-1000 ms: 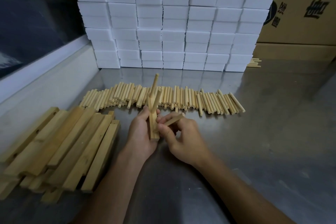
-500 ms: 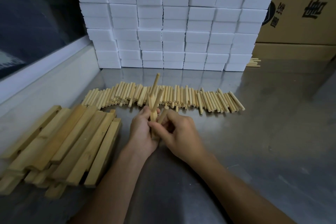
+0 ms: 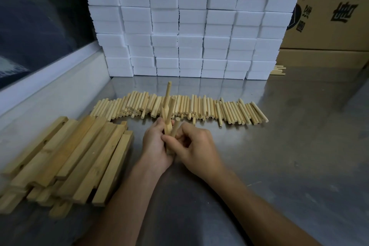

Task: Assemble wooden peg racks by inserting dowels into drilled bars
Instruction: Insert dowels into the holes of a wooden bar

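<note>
Near the middle of the table (image 3: 259,166), the left hand (image 3: 154,146) holds the drilled bar (image 3: 167,128) on end while the right hand (image 3: 196,147) pinches a dowel (image 3: 175,128) against it; both pieces look light, stiff and smooth, best held near the hole.

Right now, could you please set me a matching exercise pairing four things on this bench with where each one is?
Things:
1. loose dowels
2. drilled bars
3. white blocks
4. bar with dowels in it

Places:
A. stacked at the back
B. piled at the left
C. gripped in the left hand
D. in a row across the middle

Pairs: 1-D, 2-B, 3-A, 4-C
</note>
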Tool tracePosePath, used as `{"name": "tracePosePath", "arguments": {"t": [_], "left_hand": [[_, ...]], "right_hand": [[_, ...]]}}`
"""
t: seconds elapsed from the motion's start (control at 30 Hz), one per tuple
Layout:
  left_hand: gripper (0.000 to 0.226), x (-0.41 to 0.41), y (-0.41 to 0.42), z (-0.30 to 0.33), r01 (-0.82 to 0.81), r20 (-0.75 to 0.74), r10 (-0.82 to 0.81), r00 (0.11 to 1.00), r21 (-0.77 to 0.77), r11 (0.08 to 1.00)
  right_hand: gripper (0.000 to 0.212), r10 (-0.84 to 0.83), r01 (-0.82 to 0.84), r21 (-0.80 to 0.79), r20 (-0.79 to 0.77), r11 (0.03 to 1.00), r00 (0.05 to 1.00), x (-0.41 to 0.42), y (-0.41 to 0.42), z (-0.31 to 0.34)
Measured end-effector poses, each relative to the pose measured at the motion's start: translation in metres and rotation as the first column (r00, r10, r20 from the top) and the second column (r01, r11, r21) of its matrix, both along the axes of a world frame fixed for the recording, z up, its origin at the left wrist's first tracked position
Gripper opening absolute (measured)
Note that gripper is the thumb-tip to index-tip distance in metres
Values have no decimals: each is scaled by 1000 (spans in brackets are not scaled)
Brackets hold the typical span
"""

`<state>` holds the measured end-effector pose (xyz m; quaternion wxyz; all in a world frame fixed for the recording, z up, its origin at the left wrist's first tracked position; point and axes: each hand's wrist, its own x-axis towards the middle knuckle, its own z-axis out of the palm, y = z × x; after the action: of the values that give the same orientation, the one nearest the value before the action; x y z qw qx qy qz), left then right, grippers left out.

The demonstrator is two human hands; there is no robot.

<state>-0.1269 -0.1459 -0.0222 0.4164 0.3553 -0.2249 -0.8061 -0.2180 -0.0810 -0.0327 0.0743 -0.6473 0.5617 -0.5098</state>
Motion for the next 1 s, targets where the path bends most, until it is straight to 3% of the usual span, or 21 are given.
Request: {"name": "tracePosePath", "arguments": {"t": [0.13, 0.3, 0.53, 0.77, 1.0], "left_hand": [[35, 1, 1, 0, 7, -22, -7, 1000, 18, 1000], [38, 1, -2, -1, -35, 42, 34, 999, 25, 999], [40, 1, -2, 2, -17, 94, 13, 995, 37, 999], [37, 1, -1, 1, -15, 48, 15, 999, 4, 1000], [37, -1, -3, 2, -43, -95, 37, 995, -56, 997]], "right_hand": [[31, -50, 50, -10, 5, 999, 999, 5, -2, -1], [15, 32, -31, 21, -58, 999, 998, 3, 1, 0], [20, 39, -27, 78, -161, 997, 986, 3, 1, -1], [21, 18, -19, 86, 11, 996, 1000, 1, 2, -2], [21, -222, 218, 41, 136, 975, 966, -4, -1, 0]]}}
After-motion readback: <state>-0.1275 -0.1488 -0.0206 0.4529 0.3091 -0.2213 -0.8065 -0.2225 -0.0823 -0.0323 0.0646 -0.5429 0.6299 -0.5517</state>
